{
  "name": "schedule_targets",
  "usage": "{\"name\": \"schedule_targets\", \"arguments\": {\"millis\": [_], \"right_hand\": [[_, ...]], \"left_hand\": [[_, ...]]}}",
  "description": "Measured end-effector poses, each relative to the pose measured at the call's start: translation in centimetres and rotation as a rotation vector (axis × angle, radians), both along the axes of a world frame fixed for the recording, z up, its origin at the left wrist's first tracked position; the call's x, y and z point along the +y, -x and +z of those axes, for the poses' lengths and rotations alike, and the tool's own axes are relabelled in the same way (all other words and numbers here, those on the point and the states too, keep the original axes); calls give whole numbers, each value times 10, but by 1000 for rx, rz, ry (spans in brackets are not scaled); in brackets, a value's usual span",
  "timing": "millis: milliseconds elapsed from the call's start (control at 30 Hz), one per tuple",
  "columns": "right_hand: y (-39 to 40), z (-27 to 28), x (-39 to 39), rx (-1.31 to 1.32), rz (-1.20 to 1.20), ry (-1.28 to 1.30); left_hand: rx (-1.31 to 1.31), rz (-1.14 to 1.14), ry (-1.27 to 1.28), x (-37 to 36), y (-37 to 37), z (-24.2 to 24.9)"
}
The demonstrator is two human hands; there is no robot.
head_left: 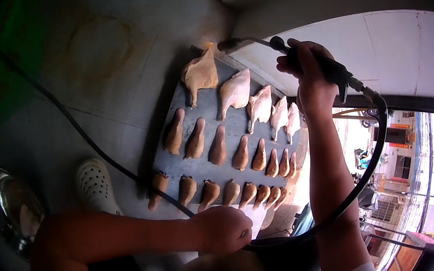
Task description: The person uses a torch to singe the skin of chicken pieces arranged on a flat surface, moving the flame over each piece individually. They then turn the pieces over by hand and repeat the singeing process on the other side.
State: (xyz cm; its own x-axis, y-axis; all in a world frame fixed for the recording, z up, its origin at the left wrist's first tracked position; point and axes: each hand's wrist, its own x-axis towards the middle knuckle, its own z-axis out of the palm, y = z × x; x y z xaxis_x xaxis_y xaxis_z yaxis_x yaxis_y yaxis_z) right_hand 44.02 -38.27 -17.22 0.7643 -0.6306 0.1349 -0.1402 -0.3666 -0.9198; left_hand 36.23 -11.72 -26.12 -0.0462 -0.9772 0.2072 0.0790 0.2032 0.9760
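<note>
My right hand (pixel 310 72) is closed around the black handle of a gas torch (pixel 325 67), whose nozzle (pixel 229 44) points left. A small orange flame glow (pixel 209 45) shows at the tip, by the edge of the nearest raw leg quarter (pixel 200 74). My left hand (pixel 225 229) makes a fist round the black hose (pixel 370 173), low in front of me. Several pale leg quarters (pixel 235 92) line the far side of a grey metal tray (pixel 205 170). Two rows of browner drumsticks (pixel 217 145) lie below them.
A metal bowl (pixel 12 205) stands on the tiled floor at left, beside a white clog (pixel 95 184). Something green (pixel 2 67) is at upper left. A white wall (pixel 385 52) rises beyond the tray, with a bright street view (pixel 421 171) at right.
</note>
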Motion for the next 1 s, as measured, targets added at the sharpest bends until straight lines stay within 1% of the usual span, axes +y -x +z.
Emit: {"name": "schedule_targets", "arguments": {"millis": [100,133,267,367,600,800,1000], "right_hand": [[-4,1,-7,17,19,40],[-5,1,-9,9,57,91],[-10,0,-15,2,-23,-75],[-10,0,-23,14,-36,-127],[0,8,-26,18,-30,-149],[3,8,-31,-8,-49,-119],[12,16,-28,36,-56,-97]], "left_hand": [[48,18,-87,-1,-10,11],[36,57,-86,-1,-9,11],[63,120,-116,-2,-10,15],[55,192,-123,-2,-12,18],[105,215,-160,-5,-9,17],[79,199,-169,-6,-6,14],[84,183,-203,-7,-7,15]]}}
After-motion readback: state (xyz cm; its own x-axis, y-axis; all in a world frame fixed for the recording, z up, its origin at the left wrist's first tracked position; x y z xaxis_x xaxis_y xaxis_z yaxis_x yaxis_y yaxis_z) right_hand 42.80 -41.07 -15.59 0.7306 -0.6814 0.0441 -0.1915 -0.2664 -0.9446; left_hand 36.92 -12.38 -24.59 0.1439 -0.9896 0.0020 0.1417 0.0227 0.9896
